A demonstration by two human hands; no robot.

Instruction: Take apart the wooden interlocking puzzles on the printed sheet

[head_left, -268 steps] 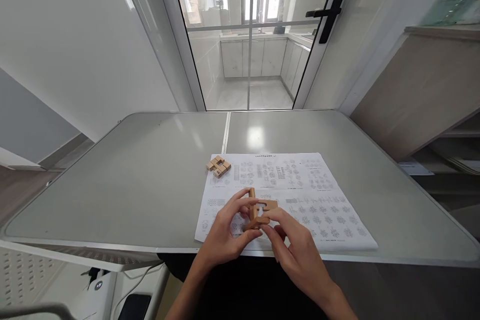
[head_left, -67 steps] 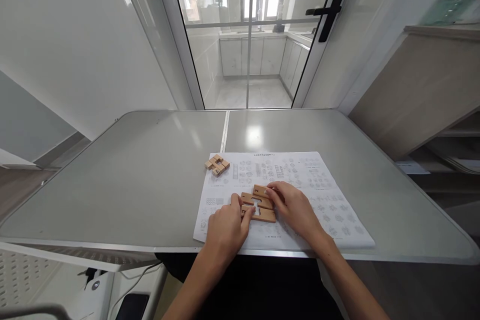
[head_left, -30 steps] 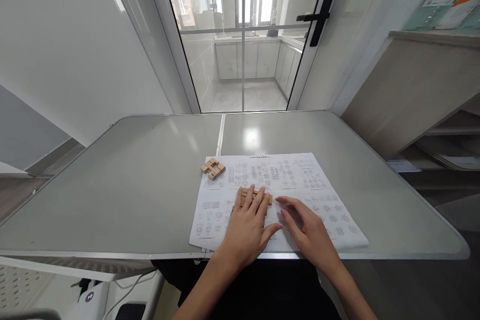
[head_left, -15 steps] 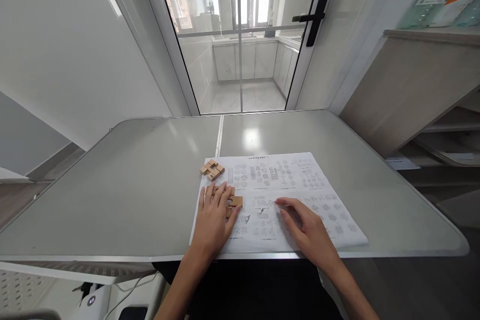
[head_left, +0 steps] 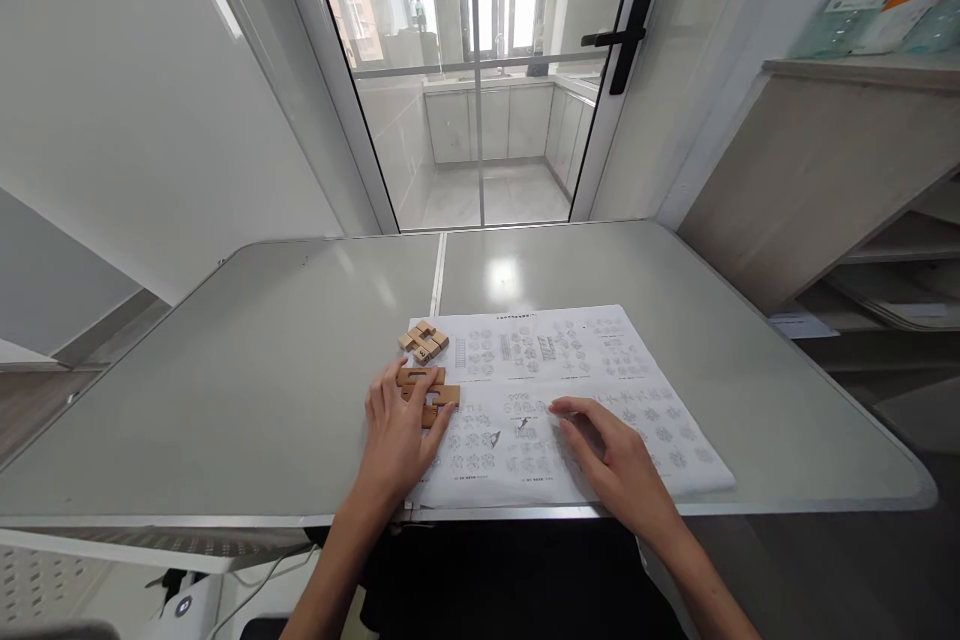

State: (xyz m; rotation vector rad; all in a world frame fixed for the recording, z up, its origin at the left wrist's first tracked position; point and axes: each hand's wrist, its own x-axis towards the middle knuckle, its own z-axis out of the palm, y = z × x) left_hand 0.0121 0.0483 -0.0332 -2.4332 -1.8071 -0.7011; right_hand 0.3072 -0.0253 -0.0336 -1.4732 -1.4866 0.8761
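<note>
Several flat wooden puzzle pieces [head_left: 439, 396], some with slots cut in them, lie at the left edge of a printed sheet [head_left: 570, 460]. My left hand [head_left: 394, 435] rests over their left part with fingers stretched and spread. Its thumb lies by their near right end, and its palm hides some of them. Just beyond stands a small interlocked cluster of wooden blocks [head_left: 424, 342], one marked with a dark figure. On the sheet's right part lies my right hand [head_left: 611, 450], thumb and index finger apart, holding nothing.
The grey table [head_left: 225, 400] has a pale seam across it. Behind is a glass door [head_left: 525, 140] with a black handle [head_left: 628, 42]. A wooden shelf unit [head_left: 840, 160] with wrapped bottles [head_left: 885, 0] stands to the right. A white device [head_left: 187, 605] sits below the table at left.
My left hand has slid left, and the flat wooden pieces under it have shifted left too, showing more of them. My right hand has stayed in place.
</note>
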